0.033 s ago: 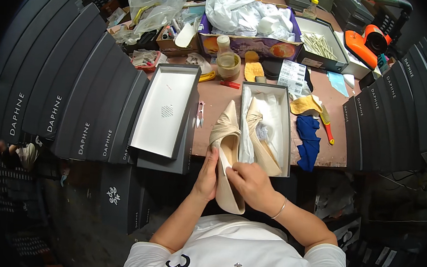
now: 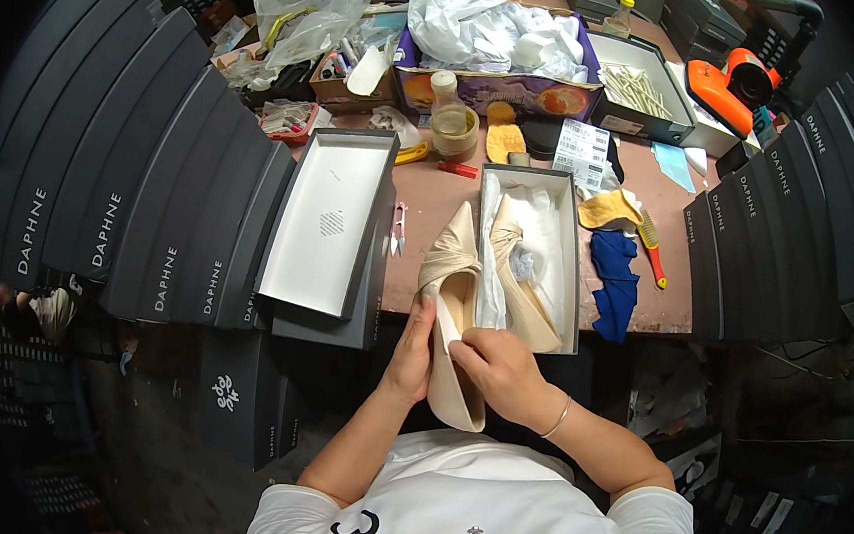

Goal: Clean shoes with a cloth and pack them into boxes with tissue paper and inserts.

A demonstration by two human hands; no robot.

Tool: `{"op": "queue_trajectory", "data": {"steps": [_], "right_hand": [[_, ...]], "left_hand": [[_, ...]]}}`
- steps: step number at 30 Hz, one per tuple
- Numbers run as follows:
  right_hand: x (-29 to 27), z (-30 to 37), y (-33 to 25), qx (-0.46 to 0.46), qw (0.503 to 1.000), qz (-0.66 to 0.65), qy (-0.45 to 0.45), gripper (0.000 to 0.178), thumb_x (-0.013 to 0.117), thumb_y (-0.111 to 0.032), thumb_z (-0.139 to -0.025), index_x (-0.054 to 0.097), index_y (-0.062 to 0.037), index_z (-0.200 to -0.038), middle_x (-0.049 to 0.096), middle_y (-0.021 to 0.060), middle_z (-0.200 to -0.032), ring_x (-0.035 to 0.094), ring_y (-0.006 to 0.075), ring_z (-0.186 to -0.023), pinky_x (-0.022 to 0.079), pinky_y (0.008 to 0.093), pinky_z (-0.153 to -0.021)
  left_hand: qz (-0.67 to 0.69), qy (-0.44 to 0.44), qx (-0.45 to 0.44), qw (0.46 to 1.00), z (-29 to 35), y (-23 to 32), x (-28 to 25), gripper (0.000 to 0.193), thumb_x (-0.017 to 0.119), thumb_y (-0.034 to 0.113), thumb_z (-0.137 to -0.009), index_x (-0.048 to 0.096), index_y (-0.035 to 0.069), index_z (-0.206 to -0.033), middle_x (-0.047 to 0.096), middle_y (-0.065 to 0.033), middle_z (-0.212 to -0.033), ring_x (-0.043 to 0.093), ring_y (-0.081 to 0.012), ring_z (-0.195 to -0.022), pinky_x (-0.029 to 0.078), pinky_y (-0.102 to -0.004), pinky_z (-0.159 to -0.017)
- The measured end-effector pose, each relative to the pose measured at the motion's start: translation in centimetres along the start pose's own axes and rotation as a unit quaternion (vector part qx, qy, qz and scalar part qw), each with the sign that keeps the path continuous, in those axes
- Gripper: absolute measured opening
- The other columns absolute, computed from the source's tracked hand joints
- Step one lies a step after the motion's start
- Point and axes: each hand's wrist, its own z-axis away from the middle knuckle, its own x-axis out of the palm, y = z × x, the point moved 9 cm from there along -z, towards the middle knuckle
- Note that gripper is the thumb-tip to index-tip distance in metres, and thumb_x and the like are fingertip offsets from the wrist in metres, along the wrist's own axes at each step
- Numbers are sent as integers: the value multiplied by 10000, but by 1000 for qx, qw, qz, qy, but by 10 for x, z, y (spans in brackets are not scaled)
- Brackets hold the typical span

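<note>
A beige pointed-toe shoe [image 2: 455,259] with a knotted upper is tilted in front of me, toe pointing away. My left hand [image 2: 410,359] supports its outer left side, thumb along the edge of the opening. The curled fingers of my right hand [image 2: 501,371] pinch the shoe's right rim near the heel end; their tips are partly hidden. Just to the right, the matching shoe [image 2: 528,300] lies in an open shoe box [image 2: 575,249] with white tissue paper [image 2: 548,216] around it.
An upturned box lid [image 2: 320,223] lies left, beside small thread snips [image 2: 398,230]. Right of the box are a blue cloth [image 2: 612,282] and a red-handled brush [image 2: 655,255]. A bottle [image 2: 453,129] stands behind. Stacked dark shoe boxes [image 2: 151,205] wall both sides.
The held shoe's heel end has shifted very slightly left and toward me, with both hands keeping their hold. The whole view has shifted a little; nothing else visibly differs.
</note>
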Motion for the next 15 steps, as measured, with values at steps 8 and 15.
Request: {"op": "queue_trajectory", "data": {"steps": [8, 15], "right_hand": [[26, -29, 58, 177, 979, -39, -97, 183, 629, -49, -782, 586, -41, -959, 580, 135, -892, 607, 343, -821, 496, 416, -691], [9, -1, 203, 288, 930, 176, -149, 575, 660, -83, -780, 444, 17, -1304, 565, 226, -1162, 607, 415, -964, 518, 423, -808]], "left_hand": [[32, 0, -33, 999, 7, -13, 4, 579, 348, 525, -1004, 407, 78, -1367, 553, -106, -1254, 563, -219, -1138, 465, -390, -982], [58, 2, -125, 990, 8, -12, -7, 790, 529, 657, -848, 486, 12, -1301, 630, -171, -1137, 657, -306, -941, 555, -426, -840]]}}
